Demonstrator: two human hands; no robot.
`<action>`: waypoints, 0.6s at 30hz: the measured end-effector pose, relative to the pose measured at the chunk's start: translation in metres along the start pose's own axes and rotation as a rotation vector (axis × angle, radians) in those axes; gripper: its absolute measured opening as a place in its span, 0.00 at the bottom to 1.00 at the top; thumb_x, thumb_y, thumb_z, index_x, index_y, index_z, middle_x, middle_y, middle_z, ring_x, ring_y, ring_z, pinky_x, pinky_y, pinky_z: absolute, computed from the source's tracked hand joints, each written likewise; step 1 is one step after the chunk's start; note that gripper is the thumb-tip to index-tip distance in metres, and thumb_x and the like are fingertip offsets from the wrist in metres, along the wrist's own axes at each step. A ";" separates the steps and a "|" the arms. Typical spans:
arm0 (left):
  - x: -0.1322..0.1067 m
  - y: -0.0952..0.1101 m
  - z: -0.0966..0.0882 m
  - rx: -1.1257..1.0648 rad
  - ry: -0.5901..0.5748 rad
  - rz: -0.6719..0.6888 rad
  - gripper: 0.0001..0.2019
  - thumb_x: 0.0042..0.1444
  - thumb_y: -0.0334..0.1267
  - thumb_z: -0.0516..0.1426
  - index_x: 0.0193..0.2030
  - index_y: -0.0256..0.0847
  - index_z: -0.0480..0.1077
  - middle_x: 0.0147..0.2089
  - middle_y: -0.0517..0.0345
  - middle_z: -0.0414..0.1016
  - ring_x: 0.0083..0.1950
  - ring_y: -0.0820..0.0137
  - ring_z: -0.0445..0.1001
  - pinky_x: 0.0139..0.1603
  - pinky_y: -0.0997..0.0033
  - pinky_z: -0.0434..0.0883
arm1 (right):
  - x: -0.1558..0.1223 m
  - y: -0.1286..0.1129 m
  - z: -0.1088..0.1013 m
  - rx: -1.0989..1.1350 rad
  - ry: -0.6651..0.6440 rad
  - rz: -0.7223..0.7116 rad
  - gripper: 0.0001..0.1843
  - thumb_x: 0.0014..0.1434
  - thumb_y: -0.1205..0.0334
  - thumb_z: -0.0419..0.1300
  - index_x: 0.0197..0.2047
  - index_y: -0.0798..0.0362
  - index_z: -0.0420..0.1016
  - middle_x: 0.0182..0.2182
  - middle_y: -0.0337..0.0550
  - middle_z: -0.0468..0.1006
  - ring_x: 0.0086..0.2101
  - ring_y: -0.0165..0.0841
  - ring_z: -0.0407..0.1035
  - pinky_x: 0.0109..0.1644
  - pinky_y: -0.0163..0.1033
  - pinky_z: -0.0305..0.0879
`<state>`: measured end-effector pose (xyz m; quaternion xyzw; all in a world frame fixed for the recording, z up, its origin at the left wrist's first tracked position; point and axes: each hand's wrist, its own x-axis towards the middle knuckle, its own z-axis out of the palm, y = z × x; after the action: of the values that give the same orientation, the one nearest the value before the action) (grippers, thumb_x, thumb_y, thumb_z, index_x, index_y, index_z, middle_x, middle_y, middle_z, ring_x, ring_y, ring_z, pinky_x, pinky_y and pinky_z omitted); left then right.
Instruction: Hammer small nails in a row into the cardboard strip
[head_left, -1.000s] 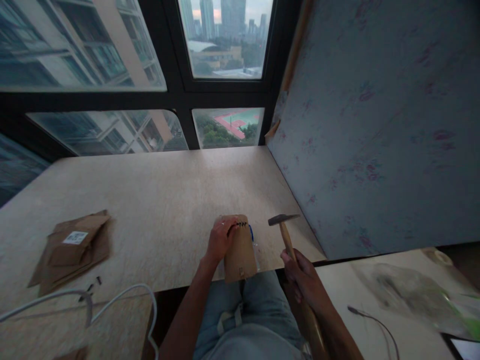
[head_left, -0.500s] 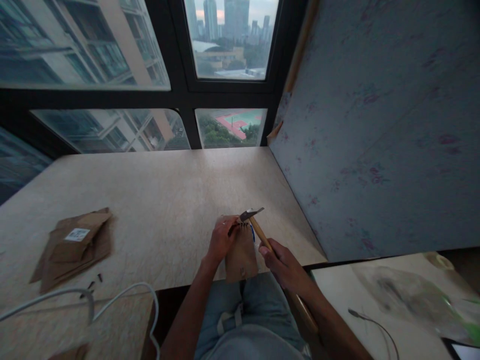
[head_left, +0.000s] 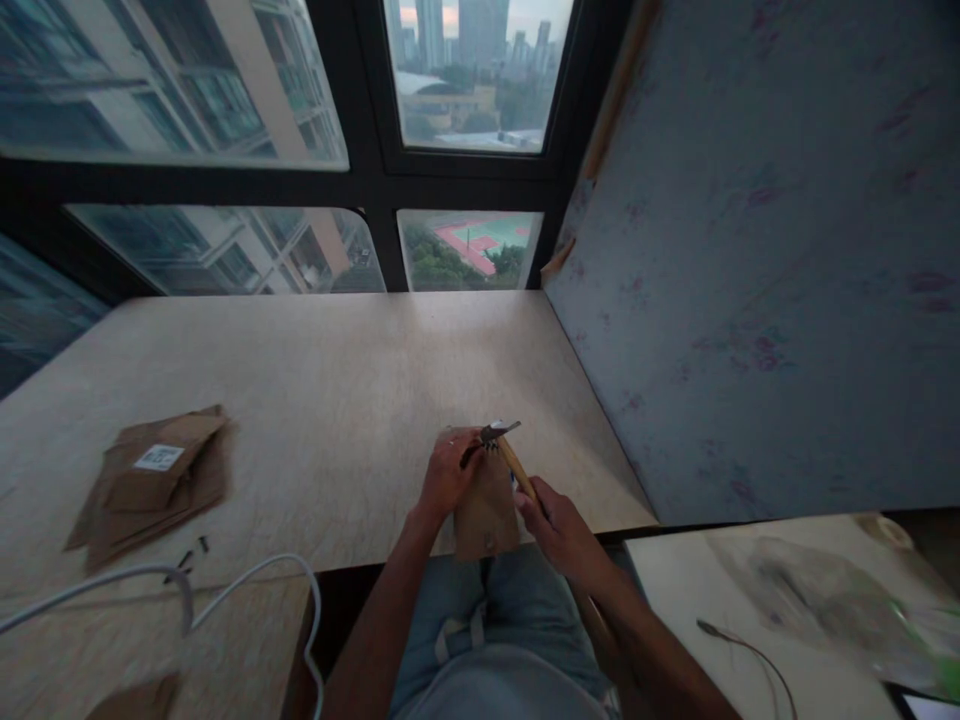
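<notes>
In my right hand (head_left: pixel 555 525) is a hammer (head_left: pixel 516 466), gripped around its wooden handle. Its metal head is at the top end of a flat brown piece (head_left: pixel 486 515), close to my left fingers. A row of small dark screws or nails (head_left: pixel 491 446) stands out along that end. My left hand (head_left: pixel 448 472) lies over the piece's upper left side, thumb and fingers pinched together; what they pinch is hidden. The brown piece rests at the table's front edge, its lower end reaching over my lap.
Brown paper packets (head_left: pixel 154 480), one with a white label, lie on the table (head_left: pixel 322 400) at left. Several dark screws (head_left: pixel 184 562) are near a white cable (head_left: pixel 255 568). A papered panel (head_left: pixel 750 300) rises at right; a white surface (head_left: pixel 675 590) holds a thin cable (head_left: pixel 739 640) and clear plastic.
The hammer head has moved slightly left and down, closer to my left fingers and the dark screws or nails. My left hand keeps its pinch. The camera view has shifted slightly.
</notes>
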<state>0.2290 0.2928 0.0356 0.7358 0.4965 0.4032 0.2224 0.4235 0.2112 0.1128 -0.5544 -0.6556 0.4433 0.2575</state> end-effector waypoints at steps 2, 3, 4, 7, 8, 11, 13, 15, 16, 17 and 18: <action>0.000 -0.001 0.001 -0.002 -0.006 0.002 0.16 0.63 0.34 0.55 0.57 0.44 0.70 0.46 0.52 0.80 0.49 0.63 0.77 0.53 0.56 0.74 | 0.002 0.004 0.001 -0.048 -0.001 0.024 0.16 0.69 0.48 0.48 0.35 0.50 0.64 0.24 0.35 0.69 0.26 0.33 0.65 0.31 0.35 0.55; 0.000 -0.002 0.001 -0.003 -0.006 0.004 0.16 0.62 0.34 0.56 0.57 0.44 0.70 0.46 0.52 0.80 0.49 0.63 0.77 0.53 0.56 0.73 | 0.003 0.004 0.001 -0.057 -0.002 0.033 0.16 0.68 0.48 0.48 0.34 0.49 0.63 0.24 0.35 0.69 0.26 0.33 0.65 0.30 0.35 0.55; 0.000 -0.002 0.002 -0.002 -0.006 0.003 0.16 0.62 0.34 0.56 0.57 0.44 0.69 0.45 0.52 0.80 0.48 0.62 0.77 0.53 0.57 0.74 | 0.003 0.003 0.000 -0.053 -0.003 0.038 0.16 0.68 0.48 0.48 0.34 0.49 0.63 0.24 0.35 0.69 0.26 0.33 0.65 0.30 0.35 0.55; 0.001 -0.001 0.002 0.002 0.002 -0.009 0.15 0.62 0.34 0.57 0.56 0.43 0.70 0.44 0.52 0.80 0.47 0.62 0.77 0.52 0.58 0.74 | 0.003 -0.004 -0.004 -0.001 0.013 0.013 0.16 0.69 0.48 0.47 0.34 0.49 0.63 0.23 0.34 0.67 0.25 0.32 0.64 0.30 0.35 0.55; 0.001 -0.001 0.002 0.003 0.003 -0.015 0.15 0.62 0.34 0.57 0.55 0.43 0.70 0.44 0.52 0.80 0.47 0.62 0.77 0.51 0.57 0.74 | 0.003 -0.006 -0.005 0.009 0.019 0.005 0.16 0.69 0.49 0.47 0.34 0.49 0.63 0.23 0.33 0.67 0.25 0.32 0.64 0.30 0.35 0.55; 0.002 0.001 0.000 0.003 0.003 -0.023 0.15 0.61 0.33 0.57 0.54 0.44 0.70 0.44 0.53 0.79 0.47 0.62 0.77 0.52 0.57 0.74 | 0.004 -0.007 -0.005 -0.020 0.006 0.014 0.15 0.68 0.50 0.48 0.34 0.49 0.63 0.23 0.33 0.66 0.25 0.32 0.63 0.30 0.35 0.55; 0.002 0.002 0.000 0.003 0.001 -0.024 0.15 0.61 0.32 0.56 0.54 0.44 0.71 0.46 0.52 0.78 0.48 0.62 0.76 0.52 0.57 0.73 | 0.005 -0.005 -0.004 -0.048 -0.025 0.030 0.14 0.68 0.51 0.48 0.34 0.49 0.63 0.23 0.34 0.67 0.25 0.32 0.63 0.30 0.36 0.54; 0.003 0.002 0.000 0.001 0.000 -0.025 0.14 0.60 0.32 0.57 0.53 0.44 0.71 0.47 0.51 0.78 0.50 0.61 0.76 0.52 0.56 0.73 | 0.005 -0.003 -0.003 -0.032 -0.035 0.031 0.14 0.68 0.51 0.48 0.33 0.49 0.63 0.24 0.34 0.67 0.26 0.32 0.63 0.30 0.35 0.55; 0.003 0.002 0.000 0.000 0.004 -0.026 0.14 0.60 0.33 0.57 0.53 0.44 0.71 0.46 0.51 0.78 0.50 0.61 0.76 0.52 0.56 0.74 | 0.005 -0.003 -0.003 -0.007 -0.028 0.025 0.15 0.68 0.50 0.48 0.33 0.49 0.63 0.24 0.34 0.67 0.26 0.32 0.63 0.30 0.35 0.55; 0.002 0.001 0.000 -0.003 0.009 -0.026 0.14 0.60 0.33 0.57 0.53 0.44 0.72 0.45 0.51 0.78 0.50 0.61 0.76 0.52 0.56 0.74 | 0.004 -0.004 -0.004 0.023 -0.014 0.018 0.15 0.68 0.49 0.48 0.33 0.49 0.63 0.24 0.34 0.66 0.26 0.32 0.63 0.30 0.35 0.56; 0.002 0.000 0.001 -0.008 0.015 -0.024 0.14 0.60 0.33 0.57 0.53 0.44 0.72 0.45 0.51 0.79 0.49 0.61 0.76 0.52 0.56 0.74 | 0.003 -0.005 -0.005 0.057 0.005 0.013 0.16 0.68 0.49 0.48 0.34 0.49 0.63 0.23 0.33 0.66 0.25 0.31 0.62 0.29 0.34 0.56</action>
<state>0.2303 0.2946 0.0363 0.7260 0.5053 0.4079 0.2263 0.4244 0.2154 0.1187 -0.5523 -0.6383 0.4622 0.2718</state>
